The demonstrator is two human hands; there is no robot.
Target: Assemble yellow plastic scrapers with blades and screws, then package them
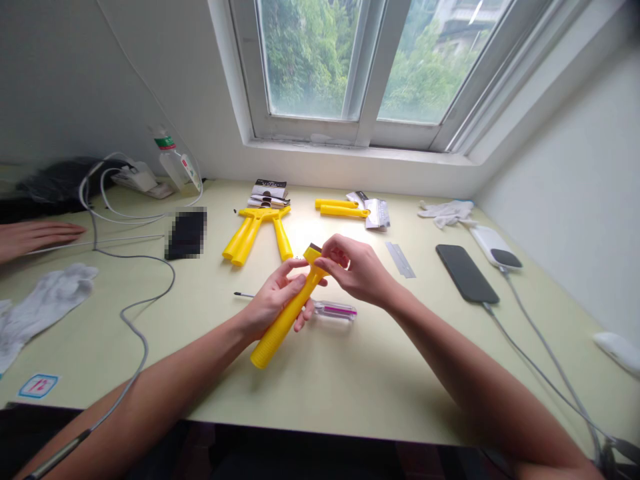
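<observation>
My left hand (273, 303) grips a yellow plastic scraper handle (285, 319) and tilts it over the table. My right hand (355, 267) pinches the scraper's flat head (313, 253) with its fingers, partly hiding it. Just beyond the handle, a screwdriver with a clear and pink grip (335, 311) lies on the table, close to my left hand's fingers. Further back lie two more yellow scrapers (255, 230) (340, 209), with paper-wrapped blade packets (267, 193) (377, 213) beside them. A thin metal strip (400, 260) lies to the right of my right hand.
A co-worker's hand (35, 240) rests at the left on the pale green table (320, 380). White cloth gloves (45, 310) (447, 213), a phone on a cable (465, 273), a pixelated dark object (187, 233) and loose grey cables surround the work area. A window (345, 67) stands behind.
</observation>
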